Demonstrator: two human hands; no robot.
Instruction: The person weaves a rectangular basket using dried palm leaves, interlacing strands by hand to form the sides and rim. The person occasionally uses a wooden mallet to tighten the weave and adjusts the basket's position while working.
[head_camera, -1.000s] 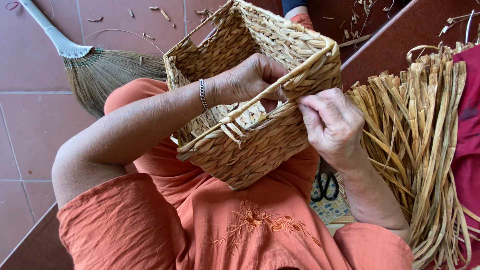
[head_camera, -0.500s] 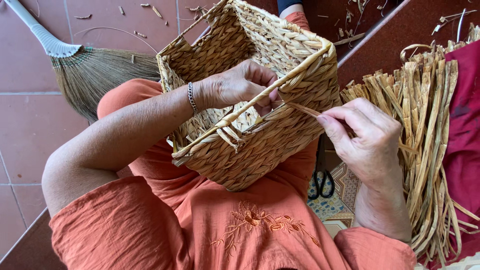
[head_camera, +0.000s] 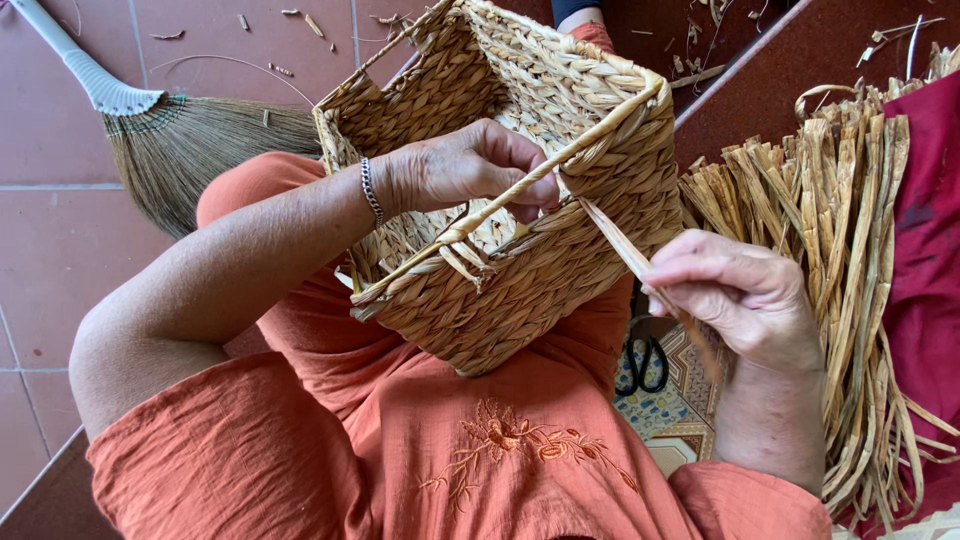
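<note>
— While the woven basket (head_camera: 520, 190) sits tilted on my lap, where are your hands on it?

— My left hand (head_camera: 470, 165) reaches in over the open top, fingers curled tight around the stiff rod that runs along the near rim, pinching it against the weave. My right hand (head_camera: 735, 295) is off the basket, just to the right of its corner, thumb and fingers clenched on a flat fibre strip (head_camera: 625, 245) that runs taut from my grasp up to the rim beside my left fingertips.

— So the two grips are close?

— Near, not touching; the strip bridges the gap between them.

— What lies around them?

— Beyond my right hand, further right, a bundle of dried strips (head_camera: 850, 260) hangs down against a red cloth (head_camera: 935, 210). Below that hand, between my wrist and my orange dress (head_camera: 430, 440), black scissors (head_camera: 645, 360) lie on a patterned mat. Past my left forearm, on the tiled floor (head_camera: 60, 260), rests a broom (head_camera: 190, 140) with a pale handle, and small fibre scraps dot the tiles beyond the basket.
</note>
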